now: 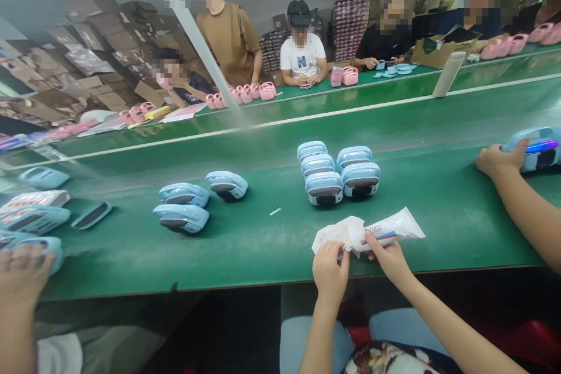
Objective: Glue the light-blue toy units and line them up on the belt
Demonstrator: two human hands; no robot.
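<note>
My right hand (388, 257) grips a white glue tube (401, 228) marked with "7000", its flat end pointing up to the right. A crumpled white tissue (339, 231) is pinched in my left hand (332, 269) and covers the nozzle end of the tube, so the nozzle is hidden. Both hands are over the front edge of the green work surface (245, 257). Just beyond them stand several light blue handled devices (324, 190) with dark front panels, grouped close together.
More blue devices (182, 219) stand to the left, near a small white strip (274, 211). A co-worker's hand (21, 274) touches blue parts at far left; another co-worker's hand (504, 160) holds a lit blue device (534, 149) at right. People sit across the line with pink devices (267, 91).
</note>
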